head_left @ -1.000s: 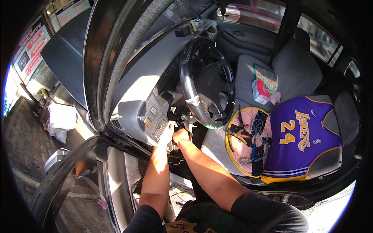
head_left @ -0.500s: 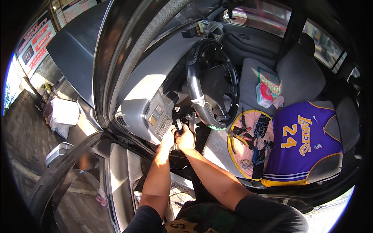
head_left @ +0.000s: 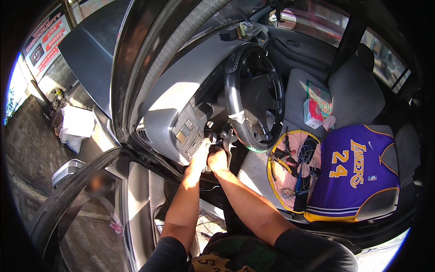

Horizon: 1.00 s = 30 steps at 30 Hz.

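Centre of the frame: we see both hands meeting under the steering column (head_left: 222, 136), which runs up and right to the steering wheel (head_left: 254, 97). The left hand (head_left: 199, 156) presses on the lower dash panel (head_left: 181, 136); the right hand (head_left: 217, 159), nearer the column, is curled, though whether it grips anything we cannot tell.

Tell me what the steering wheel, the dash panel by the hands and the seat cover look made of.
Steering wheel: black, leather-like wrap, slight sheen, perforated at the top; possibly vinyl. Dash panel: grey moulded plastic, matt, with inset switches. Seat cover: purple jersey fabric with yellow trim, draped and creased like knit cloth.
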### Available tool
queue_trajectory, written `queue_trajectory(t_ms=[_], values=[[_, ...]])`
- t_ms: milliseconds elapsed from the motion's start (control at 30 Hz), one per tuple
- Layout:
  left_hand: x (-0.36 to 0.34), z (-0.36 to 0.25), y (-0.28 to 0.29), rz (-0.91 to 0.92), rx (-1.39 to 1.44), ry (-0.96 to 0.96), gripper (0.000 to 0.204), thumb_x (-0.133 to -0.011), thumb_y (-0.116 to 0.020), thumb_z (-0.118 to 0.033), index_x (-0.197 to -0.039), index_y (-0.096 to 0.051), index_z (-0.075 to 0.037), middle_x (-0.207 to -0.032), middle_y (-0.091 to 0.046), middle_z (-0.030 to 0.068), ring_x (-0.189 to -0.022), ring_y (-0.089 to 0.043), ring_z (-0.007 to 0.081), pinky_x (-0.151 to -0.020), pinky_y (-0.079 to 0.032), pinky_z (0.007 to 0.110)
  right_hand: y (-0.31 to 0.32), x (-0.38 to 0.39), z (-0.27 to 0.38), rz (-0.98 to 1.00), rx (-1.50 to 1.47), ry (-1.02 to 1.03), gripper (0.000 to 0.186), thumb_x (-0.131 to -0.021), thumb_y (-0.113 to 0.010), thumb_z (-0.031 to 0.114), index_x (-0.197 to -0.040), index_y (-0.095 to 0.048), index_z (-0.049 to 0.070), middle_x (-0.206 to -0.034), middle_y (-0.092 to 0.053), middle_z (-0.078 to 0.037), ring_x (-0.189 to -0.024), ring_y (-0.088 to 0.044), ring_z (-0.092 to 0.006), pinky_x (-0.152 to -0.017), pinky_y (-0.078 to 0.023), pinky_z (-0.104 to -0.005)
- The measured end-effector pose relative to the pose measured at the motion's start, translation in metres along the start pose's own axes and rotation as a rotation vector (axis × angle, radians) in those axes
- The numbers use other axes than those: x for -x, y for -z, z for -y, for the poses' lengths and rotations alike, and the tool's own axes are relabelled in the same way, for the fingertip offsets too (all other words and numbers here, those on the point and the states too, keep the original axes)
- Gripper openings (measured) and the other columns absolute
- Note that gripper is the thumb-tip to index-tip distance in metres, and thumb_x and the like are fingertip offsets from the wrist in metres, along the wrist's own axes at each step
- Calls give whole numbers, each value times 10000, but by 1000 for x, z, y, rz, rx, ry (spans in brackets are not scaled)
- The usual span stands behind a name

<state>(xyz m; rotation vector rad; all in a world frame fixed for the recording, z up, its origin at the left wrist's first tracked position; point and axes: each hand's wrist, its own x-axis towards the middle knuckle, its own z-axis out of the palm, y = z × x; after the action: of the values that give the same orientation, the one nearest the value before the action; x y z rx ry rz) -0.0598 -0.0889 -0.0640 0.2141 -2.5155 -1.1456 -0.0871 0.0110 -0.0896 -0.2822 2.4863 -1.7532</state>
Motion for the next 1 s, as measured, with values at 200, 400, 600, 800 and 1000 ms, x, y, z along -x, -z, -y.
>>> queue_trajectory(t_ms=[200, 400, 600, 800, 1000], values=[[-25, 7, -5, -5, -46, -167, 97, -1062, -561, -101, -1150, -589, -72, -927, -596, 137, -860, -567, 273, -802, -479, 414, -23, -33, -36, -38, 74, 247, 115, -860, -645, 60, -941, -683, -12, -762, -701, -183, -743, -718, -317, -722, -579, -369], [-12, 1, 3, 75, -46, -50, 102, -1055, -546, -70, -1122, -584, -2, -964, -628, 170, -908, -590, 272, -869, -500, 414, -2, -18, -7, 48, 97, -36, 277, -907, -660, 208, -1043, -671, -33, -907, -715, -238, -871, -720, -370, -806, -575, -416], [-13, -11, 14, 79, -66, -78, 105, -1041, -538, -29, -1137, -563, 8, -988, -602, 133, -918, -572, 258, -886, -493, 400, 13, 0, 29, 32, -88, -131, 452, -955, -674, 356, -1145, -659, -54, -1052, -728, -293, -998, -722, -423, -889, -570, -464], [-15, 43, 28, -6, 742, 292, 218, -1035, -512, -224, -972, -617, -43, -945, -625, 26, -878, -588, 167, -858, -504, 339, 36, 22, 70, 128, -210, -146, 523, -881, -709, 360, -1157, -646, -80, -1031, -719, -326, -1037, -711, -449, -922, -555, -498], [0, -35, 5, -33, 811, 450, 283, -1013, -483, -250, -947, -641, -25, -957, -627, 52, -928, -584, 180, -897, -486, 328, 48, 24, 53, -128, -268, 16, 517, -904, -625, 99, -1397, -573, -46, -1151, -693, -339, -1117, -680, -454, -984, -529, -493]])
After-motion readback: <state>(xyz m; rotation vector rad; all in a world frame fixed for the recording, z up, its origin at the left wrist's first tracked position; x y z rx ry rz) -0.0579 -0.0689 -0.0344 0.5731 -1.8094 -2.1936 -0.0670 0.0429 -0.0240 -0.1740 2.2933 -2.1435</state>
